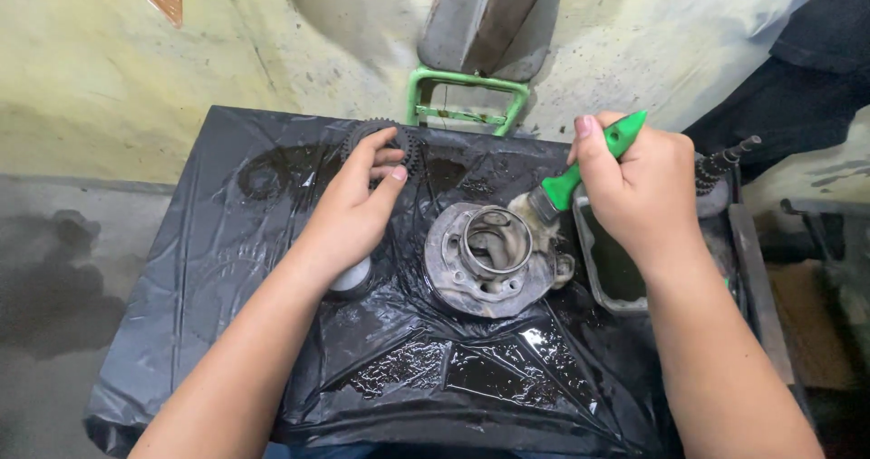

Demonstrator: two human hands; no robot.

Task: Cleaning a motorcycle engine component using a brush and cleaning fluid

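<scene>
Left hand: fingers closed on dark gear, up-left of metal housing.
Right hand: fisted round green-handled brush, bristles touching housing's right rim.
Surface: oily black plastic sheet under housing.
Room: stained pale floor beyond; green frame behind.

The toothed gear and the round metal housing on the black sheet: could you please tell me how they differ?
The toothed gear is dark, thin and toothed, held by the left hand. The round metal housing is grey, larger, with a raised open collar; it lies flat, the brush in the right hand at its rim. Both are round, oily metal.
</scene>
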